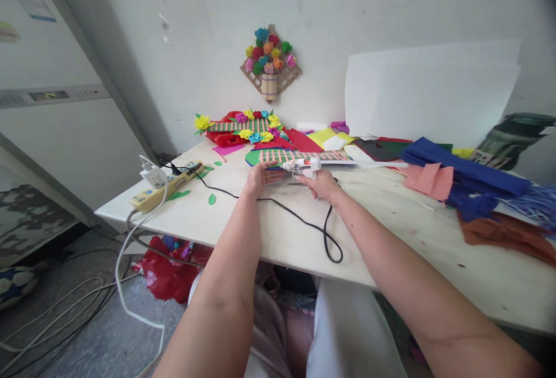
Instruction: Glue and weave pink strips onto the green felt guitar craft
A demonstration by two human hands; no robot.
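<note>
My right hand (320, 186) is wrapped round a white glue gun (309, 166), its nozzle pointing left. A black cord (295, 215) loops from it over the table. Just left of the nozzle, my left hand (266, 176) has its fingers stretched out, at the near edge of a green and blue board (252, 159). Pale pink strips form a lattice (299, 156) across that board. Whether the left fingers touch the board or only lie beside it, I cannot tell. The glue gun hides part of the board's near edge.
Behind lies a similar lattice piece (237, 127) with paper flowers. Coloured paper sheets (428, 180) and a blue roll (464, 165) cover the right side, near a dark-lidded jar (506, 142). A power strip (167, 186) and green paper leaves (212, 199) are at left.
</note>
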